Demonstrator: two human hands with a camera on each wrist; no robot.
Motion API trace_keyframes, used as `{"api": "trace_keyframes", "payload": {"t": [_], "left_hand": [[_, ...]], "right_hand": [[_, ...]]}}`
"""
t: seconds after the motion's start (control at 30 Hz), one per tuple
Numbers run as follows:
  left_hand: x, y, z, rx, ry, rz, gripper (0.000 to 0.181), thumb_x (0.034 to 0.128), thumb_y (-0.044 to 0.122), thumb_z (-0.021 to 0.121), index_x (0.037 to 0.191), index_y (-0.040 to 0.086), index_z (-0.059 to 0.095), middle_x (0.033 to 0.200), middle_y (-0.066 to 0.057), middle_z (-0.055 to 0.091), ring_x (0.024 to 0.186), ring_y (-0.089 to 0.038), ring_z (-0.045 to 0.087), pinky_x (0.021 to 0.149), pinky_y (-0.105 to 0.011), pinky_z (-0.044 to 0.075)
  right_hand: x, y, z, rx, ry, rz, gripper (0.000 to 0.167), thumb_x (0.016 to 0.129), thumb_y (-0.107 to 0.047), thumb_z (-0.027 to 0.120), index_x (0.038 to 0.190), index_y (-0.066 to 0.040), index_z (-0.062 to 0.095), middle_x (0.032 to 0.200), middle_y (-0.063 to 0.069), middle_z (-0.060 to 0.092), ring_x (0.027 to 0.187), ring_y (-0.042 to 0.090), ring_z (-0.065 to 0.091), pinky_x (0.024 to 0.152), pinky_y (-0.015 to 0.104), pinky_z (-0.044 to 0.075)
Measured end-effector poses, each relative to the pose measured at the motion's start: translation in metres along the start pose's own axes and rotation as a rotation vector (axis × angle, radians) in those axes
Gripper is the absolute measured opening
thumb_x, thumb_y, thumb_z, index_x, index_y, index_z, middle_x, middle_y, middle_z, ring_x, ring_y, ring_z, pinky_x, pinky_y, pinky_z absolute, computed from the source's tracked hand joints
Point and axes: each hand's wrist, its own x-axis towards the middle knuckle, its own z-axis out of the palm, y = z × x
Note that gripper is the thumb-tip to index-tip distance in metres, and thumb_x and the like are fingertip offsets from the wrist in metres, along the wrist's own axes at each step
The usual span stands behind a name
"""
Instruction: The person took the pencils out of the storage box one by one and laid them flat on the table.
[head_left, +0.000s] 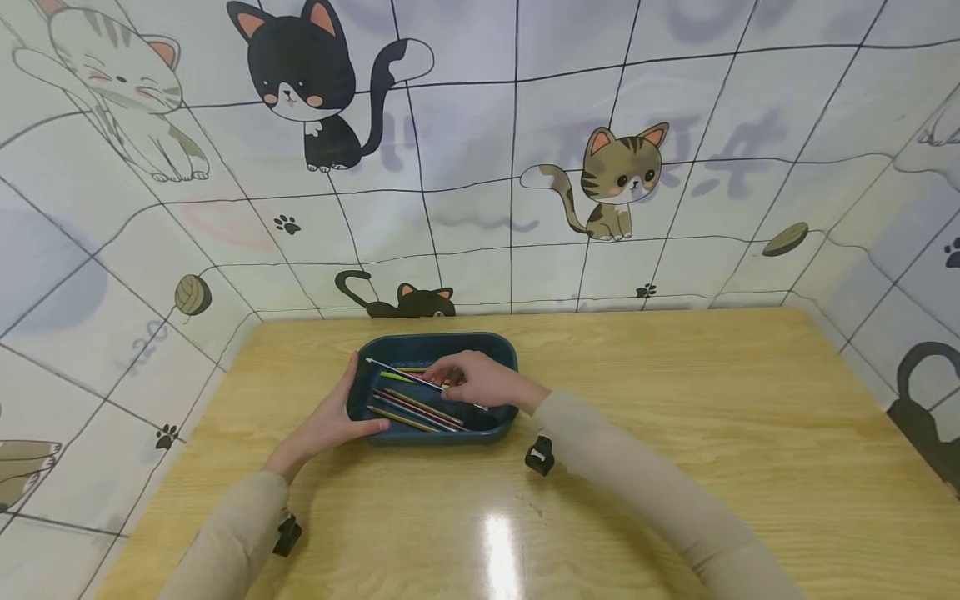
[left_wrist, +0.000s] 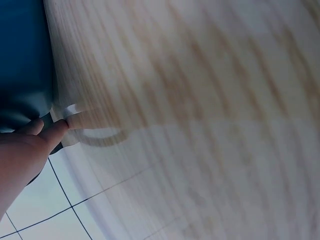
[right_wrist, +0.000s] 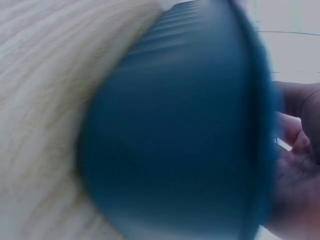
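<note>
A dark blue tray stands on the table, with several pencils lying in it. Along its left end rests the left hand, thumb on the near rim and fingers at the far left side. Over the tray's right half, the right hand pinches a dark pencil with a white end, which slants toward the upper left. In the left wrist view the left hand touches the blue tray. In the right wrist view the tray's outer wall partly hides the right hand.
The wooden table extends right and in front of the tray. A cloth printed with cats stands behind and at both sides. Small black devices sit at both wrists.
</note>
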Motion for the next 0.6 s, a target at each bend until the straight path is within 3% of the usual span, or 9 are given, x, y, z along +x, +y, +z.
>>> {"api": "trace_keyframes", "payload": {"t": [0.23,0.47,0.6], "left_hand": [[0.0,-0.002,0.0,-0.008,0.002,-0.01,0.122,0.0774,0.032,0.082,0.154,0.008,-0.009,0.158,-0.023,-0.005,0.142,-0.044,0.004,0.11,-0.061,0.012],[0.001,0.0,0.002,-0.005,0.003,-0.008,0.122,0.0773,0.032,0.082,0.154,0.009,-0.01,0.158,-0.023,-0.005,0.142,-0.043,0.005,0.11,-0.06,0.012],[-0.001,0.0,0.002,0.004,-0.002,-0.001,0.122,0.0775,0.032,0.082,0.154,0.008,-0.01,0.158,-0.023,-0.006,0.142,-0.044,0.002,0.109,-0.062,0.011]], "right_hand": [[-0.017,-0.004,-0.017,0.007,0.023,-0.06,0.033,0.094,-0.002,0.06,0.127,-0.003,0.061,0.117,0.008,0.063,0.099,0.016,0.061,0.083,0.026,0.049],[-0.043,0.006,-0.036,0.01,0.027,-0.041,0.034,0.094,0.001,0.059,0.128,-0.001,0.06,0.122,0.011,0.061,0.103,0.02,0.06,0.084,0.03,0.049],[-0.059,0.017,-0.047,-0.031,0.056,-0.023,0.031,0.093,0.001,0.06,0.124,-0.003,0.063,0.118,0.01,0.063,0.097,0.019,0.06,0.08,0.033,0.05]]}}
